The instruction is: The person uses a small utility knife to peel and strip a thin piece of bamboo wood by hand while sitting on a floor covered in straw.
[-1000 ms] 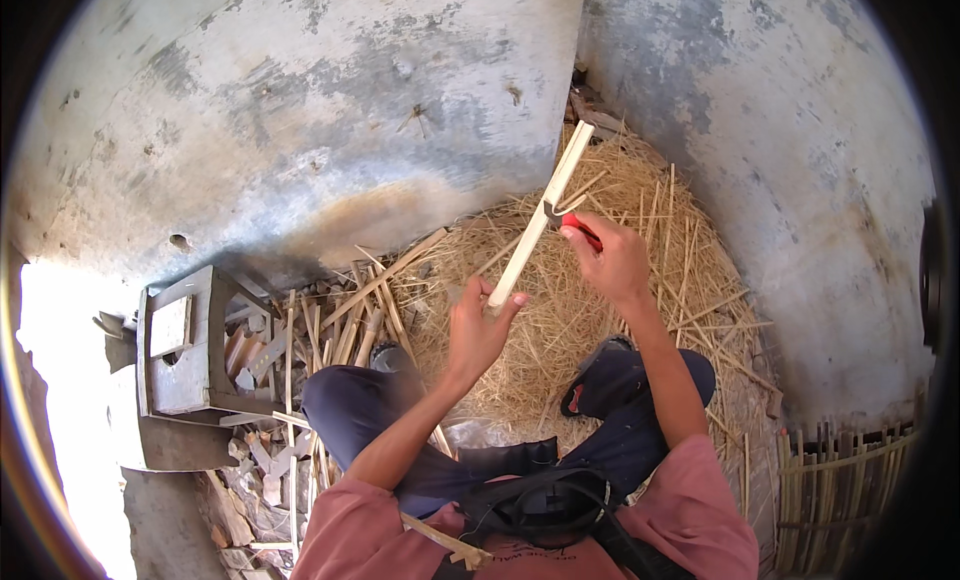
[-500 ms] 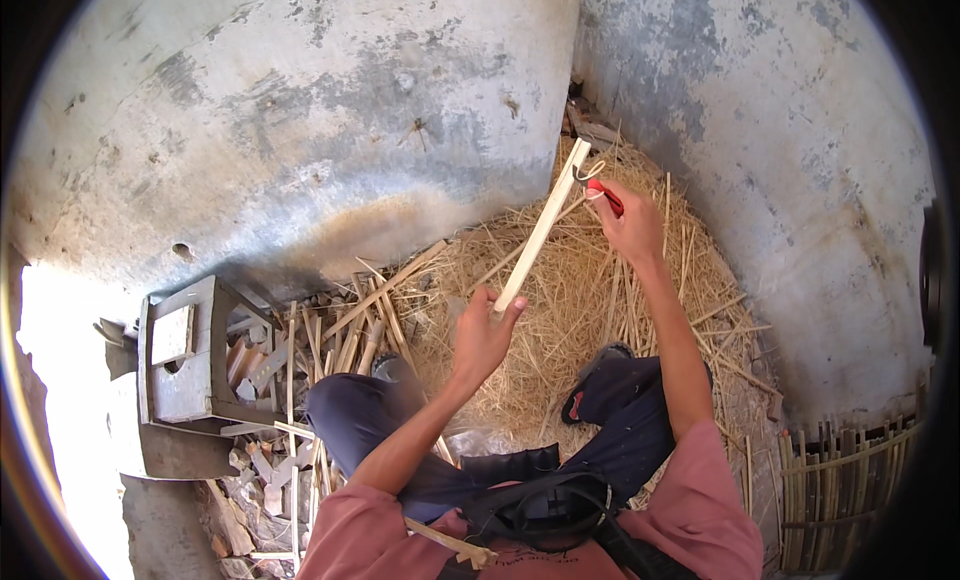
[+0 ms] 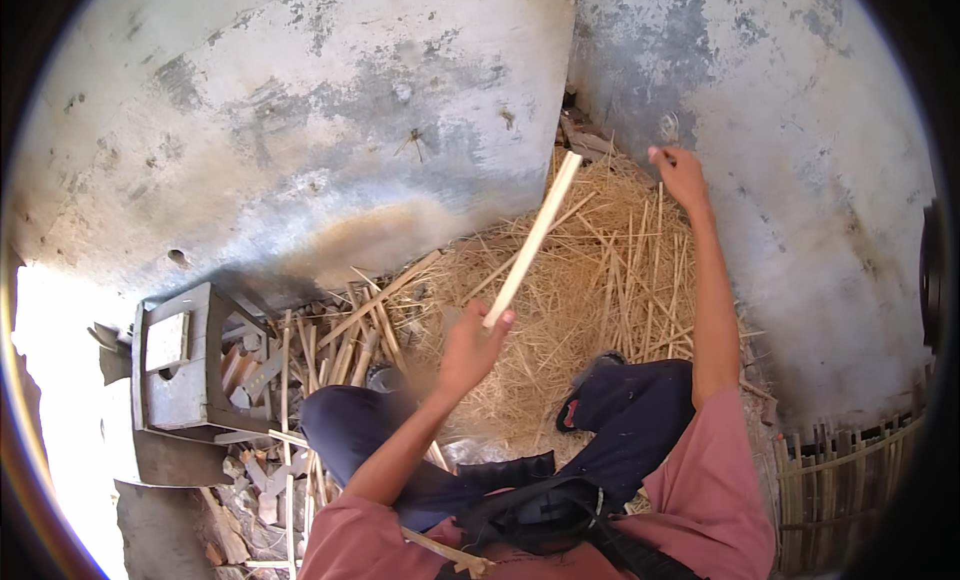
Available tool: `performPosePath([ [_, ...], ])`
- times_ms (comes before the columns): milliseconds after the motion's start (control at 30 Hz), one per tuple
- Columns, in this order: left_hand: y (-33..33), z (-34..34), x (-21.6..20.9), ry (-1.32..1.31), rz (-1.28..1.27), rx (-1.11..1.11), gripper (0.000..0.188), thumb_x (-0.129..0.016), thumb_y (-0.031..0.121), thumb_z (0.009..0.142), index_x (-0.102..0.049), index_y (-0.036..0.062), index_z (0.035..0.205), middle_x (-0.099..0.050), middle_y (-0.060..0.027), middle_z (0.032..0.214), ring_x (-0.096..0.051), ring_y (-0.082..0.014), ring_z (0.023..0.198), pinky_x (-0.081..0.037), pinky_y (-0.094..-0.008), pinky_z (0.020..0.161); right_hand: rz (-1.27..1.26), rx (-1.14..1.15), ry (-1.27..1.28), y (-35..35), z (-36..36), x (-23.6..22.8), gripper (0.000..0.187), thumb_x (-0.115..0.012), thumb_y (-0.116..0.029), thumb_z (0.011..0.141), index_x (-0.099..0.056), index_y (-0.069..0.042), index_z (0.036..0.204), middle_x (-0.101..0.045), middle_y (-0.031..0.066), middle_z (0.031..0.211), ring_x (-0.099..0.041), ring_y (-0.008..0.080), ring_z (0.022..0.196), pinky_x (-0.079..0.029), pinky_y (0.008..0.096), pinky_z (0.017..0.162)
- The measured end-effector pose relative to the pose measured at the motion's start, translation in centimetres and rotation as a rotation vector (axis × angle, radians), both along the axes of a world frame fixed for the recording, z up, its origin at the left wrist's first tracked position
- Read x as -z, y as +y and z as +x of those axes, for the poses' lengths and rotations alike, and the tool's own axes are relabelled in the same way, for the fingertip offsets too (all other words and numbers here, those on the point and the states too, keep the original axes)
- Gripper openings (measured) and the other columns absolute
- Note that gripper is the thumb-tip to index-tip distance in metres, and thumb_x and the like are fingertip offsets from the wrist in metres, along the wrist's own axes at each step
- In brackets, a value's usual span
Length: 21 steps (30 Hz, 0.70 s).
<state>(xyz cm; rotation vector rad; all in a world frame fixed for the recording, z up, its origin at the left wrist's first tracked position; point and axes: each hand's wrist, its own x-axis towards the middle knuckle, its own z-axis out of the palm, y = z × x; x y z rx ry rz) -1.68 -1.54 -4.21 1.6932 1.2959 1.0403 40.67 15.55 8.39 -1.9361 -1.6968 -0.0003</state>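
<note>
My left hand (image 3: 470, 352) is closed round the lower end of a pale, split bamboo strip (image 3: 535, 242). The strip slants up and to the right, its far end free above the shavings. Well to the right of it, my raised right hand (image 3: 682, 177) is closed on a small red-handled knife (image 3: 655, 155), mostly hidden by the fingers. The blade cannot be made out clearly. A faint, blurred curl hangs just above that hand, against the wall.
Straw-like shavings (image 3: 540, 380) and thin strips are heaped between my legs and the walls. At the left stands a worn wooden box (image 3: 180, 405), with broken wood and rubble (image 3: 265, 480) beside it. A slatted bamboo rack (image 3: 840, 500) is at the lower right.
My right hand has moved right and slightly up, away from the strip, taking the knife with it. The curl at the strip's upper end is gone. My left hand has shifted slightly down and left.
</note>
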Motion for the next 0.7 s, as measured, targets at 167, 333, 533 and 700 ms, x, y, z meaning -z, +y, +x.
performPosePath([
  [167, 0.9, -1.0, -0.6, -0.182, -0.162, 0.041, 0.04, -0.075, 0.033, 0.1, -0.054, 0.0013, 0.111, -0.064, -0.0068, 0.077, -0.06, -0.0145, 0.068, -0.05, -0.0346, 0.063, -0.496, -0.23, 0.009, -3.7, -1.5, 2.7, 0.051, -0.059, -0.05, 0.106, -0.074, -0.003, 0.119, -0.069, 0.0046, 0.084, -0.057, 0.0176, 0.069, -0.049, 0.0384, 0.071],
  [333, 1.7, -0.6, 1.0, -0.255, -0.064, 0.08, 0.04, -0.075, 0.025, 0.101, -0.046, 0.0058, 0.119, -0.057, 0.0018, 0.076, -0.053, -0.0047, 0.061, -0.041, -0.0236, 0.053, -0.685, -0.435, 0.107, -6.3, -7.7, 4.8, 0.049, -0.064, -0.047, 0.105, -0.071, -0.003, 0.125, -0.072, 0.0085, 0.094, -0.064, 0.0188, 0.079, -0.052, 0.0385, 0.075],
  [533, 1.3, -0.4, 0.0, -0.303, -0.072, 0.076, 0.046, -0.076, 0.02, 0.1, -0.041, 0.0035, 0.125, -0.063, -0.002, 0.087, -0.058, -0.0066, 0.071, -0.048, -0.024, 0.061, -0.266, -0.682, 0.366, -10.2, -15.9, 4.3, 0.031, -0.068, -0.031, 0.103, -0.072, -0.003, 0.116, -0.066, 0.0035, 0.083, -0.056, 0.0135, 0.071, -0.047, 0.0323, 0.067],
  [700, 1.3, -0.3, -0.3, -0.324, -0.073, 0.089, 0.052, -0.081, 0.019, 0.096, -0.042, -0.0001, 0.126, -0.065, -0.0077, 0.098, -0.064, -0.0127, 0.087, -0.055, -0.0297, 0.077, -0.19, -0.742, 0.338, -12.5, -20.0, 5.4, 0.028, -0.07, -0.03, 0.1, -0.073, -0.006, 0.115, -0.073, 0.0078, 0.089, -0.067, 0.0186, 0.075, -0.052, 0.0335, 0.07],
])
